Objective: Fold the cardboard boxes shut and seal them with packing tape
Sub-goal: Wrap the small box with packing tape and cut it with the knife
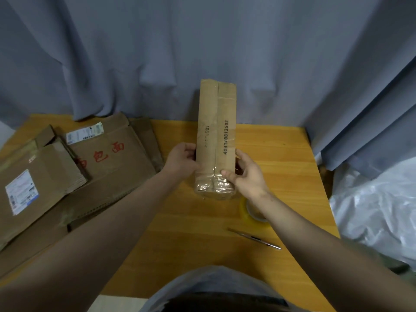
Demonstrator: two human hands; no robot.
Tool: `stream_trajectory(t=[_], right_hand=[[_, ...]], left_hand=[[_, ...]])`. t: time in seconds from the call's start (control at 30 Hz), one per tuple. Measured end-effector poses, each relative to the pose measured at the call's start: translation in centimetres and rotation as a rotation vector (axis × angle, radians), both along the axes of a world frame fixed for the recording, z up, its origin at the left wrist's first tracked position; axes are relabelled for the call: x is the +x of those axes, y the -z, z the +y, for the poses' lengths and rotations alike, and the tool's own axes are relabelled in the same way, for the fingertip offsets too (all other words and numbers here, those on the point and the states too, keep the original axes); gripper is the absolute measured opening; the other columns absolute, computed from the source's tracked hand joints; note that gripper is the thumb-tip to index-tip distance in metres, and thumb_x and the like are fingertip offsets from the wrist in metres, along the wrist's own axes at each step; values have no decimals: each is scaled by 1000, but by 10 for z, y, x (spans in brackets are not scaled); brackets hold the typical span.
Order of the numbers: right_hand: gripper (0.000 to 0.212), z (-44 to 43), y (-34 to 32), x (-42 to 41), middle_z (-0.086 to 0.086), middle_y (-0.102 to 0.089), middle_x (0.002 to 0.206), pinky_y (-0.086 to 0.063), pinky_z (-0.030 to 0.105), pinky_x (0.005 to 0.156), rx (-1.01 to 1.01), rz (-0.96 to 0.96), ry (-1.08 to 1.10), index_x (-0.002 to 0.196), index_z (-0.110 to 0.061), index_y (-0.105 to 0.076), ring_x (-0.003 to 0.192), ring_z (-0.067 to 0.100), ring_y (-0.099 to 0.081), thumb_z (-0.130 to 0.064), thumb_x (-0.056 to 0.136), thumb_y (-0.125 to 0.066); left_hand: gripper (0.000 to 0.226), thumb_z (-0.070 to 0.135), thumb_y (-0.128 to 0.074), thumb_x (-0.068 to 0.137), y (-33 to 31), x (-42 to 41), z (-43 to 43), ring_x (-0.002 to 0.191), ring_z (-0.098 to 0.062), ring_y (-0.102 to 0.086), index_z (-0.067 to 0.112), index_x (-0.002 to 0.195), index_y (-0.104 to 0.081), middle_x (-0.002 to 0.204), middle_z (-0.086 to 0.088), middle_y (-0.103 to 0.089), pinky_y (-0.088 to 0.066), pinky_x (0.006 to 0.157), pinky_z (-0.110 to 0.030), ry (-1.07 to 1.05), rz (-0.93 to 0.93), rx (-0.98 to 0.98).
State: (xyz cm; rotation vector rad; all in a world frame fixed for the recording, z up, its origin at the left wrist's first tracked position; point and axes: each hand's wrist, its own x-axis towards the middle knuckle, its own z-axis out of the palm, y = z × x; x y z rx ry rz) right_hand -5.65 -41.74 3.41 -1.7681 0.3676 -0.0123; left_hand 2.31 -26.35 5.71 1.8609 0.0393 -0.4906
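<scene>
The box is upright over the table's middle. The left hand curls round one side and the right hand pinches its taped near end. Its seam seems sealed, though glare obscures it. Flattened cartons on the table's left remain.

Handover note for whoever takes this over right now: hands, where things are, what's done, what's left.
Hands: the left hand grips the left side of the cardboard box. The right hand grips its right side, thumb on the taped seam.
Things: the tape roll lies on the table under the right wrist. The metal tool lies nearer the person.
Done: this box is folded shut, with tape along the centre seam and wrapped round the near end.
Left: the flattened boxes stacked at the table's left are not yet folded or taped.
</scene>
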Motion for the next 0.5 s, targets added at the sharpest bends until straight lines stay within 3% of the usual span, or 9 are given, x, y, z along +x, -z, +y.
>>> stream_trajectory(t=[0.07,0.13,0.17,0.23,0.3,0.37,0.43,0.5], right_hand=[[88,3,0,-6,-15,-52,119,-42,36,106,18,7,0,151,-18,-15,119,8,-47,-3,83,-68],[100,3,3,-8,-1,-41,141,-40,40,108,-19,7,-14,152,-24,-4,129,14,-41,-5,80,-72],[104,2,4,-8,3,-42,140,-42,40,106,-33,18,-31,152,-26,-4,127,16,-44,-5,78,-74],[97,2,4,-4,4,-53,115,-46,30,99,-27,45,-73,151,-23,-19,106,14,-55,-4,76,-77],[75,3,-1,0,0,-52,101,-46,25,93,-60,56,-87,143,-17,-40,95,13,-55,-11,77,-77],[59,5,-4,2,-2,-50,111,-46,32,98,-196,25,-134,133,-17,-51,104,16,-56,-17,80,-75],[51,12,-3,-1,0,-48,125,-45,39,101,-324,-23,-266,128,-20,-55,112,21,-55,-11,80,-72],[49,23,1,-8,-8,-40,138,-45,34,100,-392,-53,-399,126,-19,-57,109,17,-55,-3,81,-69]], left_hand=[[75,-10,-75,69,-2,-4,4,109,-20,-57,6,134,-41,118,-8,-57,-48,96,-32,68,-85,49],[98,-7,-76,70,-3,-5,10,105,-17,-56,9,149,-20,116,-5,-54,-47,95,-30,171,-131,122],[106,-6,-76,70,-3,-5,15,104,-18,-56,13,152,-11,114,-4,-54,-48,95,-32,231,-144,169],[112,-5,-78,68,-6,-3,26,103,-20,-58,21,153,-10,111,-1,-55,-51,91,-35,327,-137,235],[95,1,-79,69,-13,3,35,94,-13,-57,16,147,-27,105,2,-55,-52,77,-24,312,-86,284],[72,29,-80,72,-28,9,34,90,-10,-58,11,133,-47,109,1,-59,-51,72,-21,202,-40,265],[103,71,-75,53,-40,17,28,105,-20,-60,10,131,-48,125,-9,-59,-54,87,-36,99,-62,261],[141,84,-69,42,-49,20,17,132,-31,-40,10,149,-17,149,-17,-33,-40,107,-44,114,-84,375]])
